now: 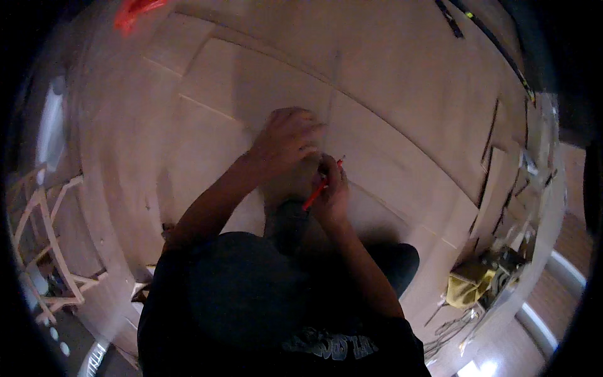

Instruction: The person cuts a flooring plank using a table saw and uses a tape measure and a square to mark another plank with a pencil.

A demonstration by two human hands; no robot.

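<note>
My left hand (287, 139) reaches over a large flat brown sheet (264, 75), its fingers stretched toward the right. Just to its right and nearer to me, my right hand (333, 196) is closed around a slim red pencil (316, 194). The pencil lies slantwise across the fingers, one end toward my lap and the other up to the right. Blur and shadow hide what, if anything, is between the two hands. My shoe (289, 226) and knees are close below them.
More sheets with visible seams spread around. A red plastic piece (135, 11) lies at the far left. Dark rods with yellow marks (496, 44) lie far right. Wooden strips (488, 188) and a yellow bag (470, 287) line the right. A wooden frame (47, 232) stands left.
</note>
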